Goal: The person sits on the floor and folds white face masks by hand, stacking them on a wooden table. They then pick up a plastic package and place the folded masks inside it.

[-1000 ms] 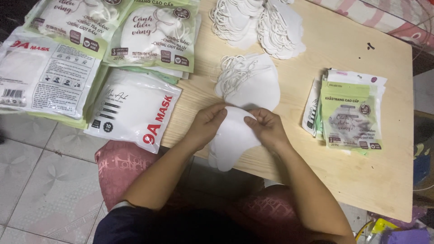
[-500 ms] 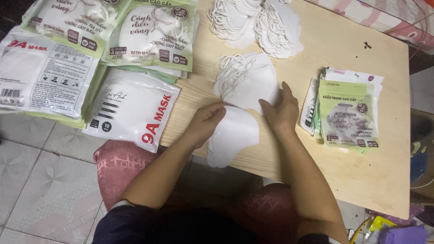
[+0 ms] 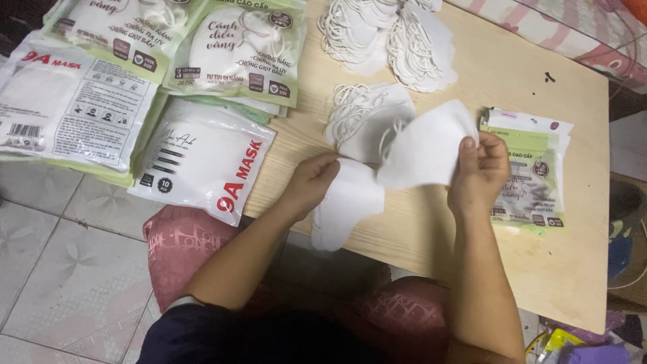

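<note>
Left hand (image 3: 311, 183) presses flat on the white mask (image 3: 347, 205) overhanging the near edge of the counter (image 3: 539, 263), while the right hand (image 3: 480, 174) lifts a second mask (image 3: 426, 145), fingers pinched shut on its corner. Best to keep that pinch light so it stays uncreased. Right lies a green-and-white packet (image 3: 529, 172); left, white mask bags (image 3: 202, 158); beyond, loose mask heaps (image 3: 384, 37).

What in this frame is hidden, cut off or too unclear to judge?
Head view only:
- Right hand holds a white mask; its ear loops are blurred.
- Left hand rests on a second mask; whether it is one mask or several stacked is unclear.
- Mask piles and green packets are cut off by the top edge.
- Packet stack: count unreadable.
</note>
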